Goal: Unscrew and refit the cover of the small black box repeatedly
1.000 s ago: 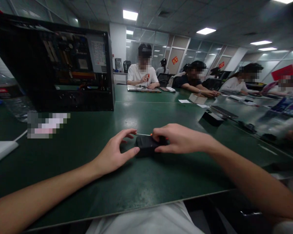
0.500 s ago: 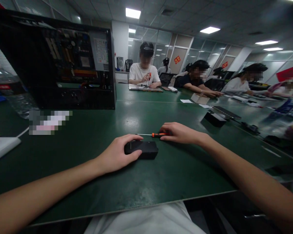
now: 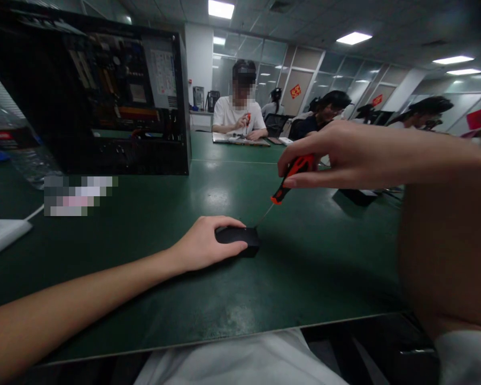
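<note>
On the green table lies a small black box-shaped case (image 3: 248, 238), its exact kind not clear. My left hand (image 3: 202, 243) grips it from the left, thumb along the near side and fingers over the far side. In my right hand (image 3: 324, 155) is a screwdriver (image 3: 292, 179) with an orange and black handle, raised and slanted. Its thin shaft points down and left, the tip at or just beside the right end of the black case; whether it touches I cannot tell.
An open computer tower (image 3: 124, 101) stands at the back left, with a plastic bottle (image 3: 18, 144) beside it. A white object with a cable (image 3: 4, 235) lies at the left edge. A person (image 3: 240, 107) works across the table (image 3: 224, 299). A dark box (image 3: 355, 197) sits partly behind my right hand.
My right hand has lifted the screwdriver off the table and tilted it, tip down toward the case's right end. My left hand and the case have shifted slightly.
</note>
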A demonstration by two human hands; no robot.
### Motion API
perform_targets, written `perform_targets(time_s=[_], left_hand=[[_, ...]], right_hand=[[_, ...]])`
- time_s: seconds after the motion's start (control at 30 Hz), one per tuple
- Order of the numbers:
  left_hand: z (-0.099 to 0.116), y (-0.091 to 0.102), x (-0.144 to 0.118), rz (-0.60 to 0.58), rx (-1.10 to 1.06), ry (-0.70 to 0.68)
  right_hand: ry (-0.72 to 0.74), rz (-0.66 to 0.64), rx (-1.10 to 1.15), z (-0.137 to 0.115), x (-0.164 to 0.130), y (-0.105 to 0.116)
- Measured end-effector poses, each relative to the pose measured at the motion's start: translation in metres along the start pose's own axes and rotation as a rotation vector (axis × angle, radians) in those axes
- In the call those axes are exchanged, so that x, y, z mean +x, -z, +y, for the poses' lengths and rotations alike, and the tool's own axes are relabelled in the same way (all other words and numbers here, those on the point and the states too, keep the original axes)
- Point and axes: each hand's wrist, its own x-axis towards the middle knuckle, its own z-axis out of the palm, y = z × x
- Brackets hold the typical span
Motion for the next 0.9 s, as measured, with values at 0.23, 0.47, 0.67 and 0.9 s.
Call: perform_targets(time_s=[0.23, 0.47, 0.67, 0.9], left_hand=[[0.005, -0.001, -0.002, 0.027, 0.030, 0.025], [0.006, 0.001, -0.003, -0.012, 0.002, 0.048], [0.005, 0.000, -0.003, 0.002, 0.019, 0.030], [0.005, 0.001, -0.001, 0.002, 0.026, 0.046]], right_hand=[[-0.001, -0.131, -0.051, -0.001, 0.007, 0.004], [-0.046, -0.040, 0.060, 0.006, 0.018, -0.001], [-0.019, -0.055, 0.079, 0.008, 0.023, -0.005], [0.010, -0.052, -0.012, 0.009, 0.025, -0.007]])
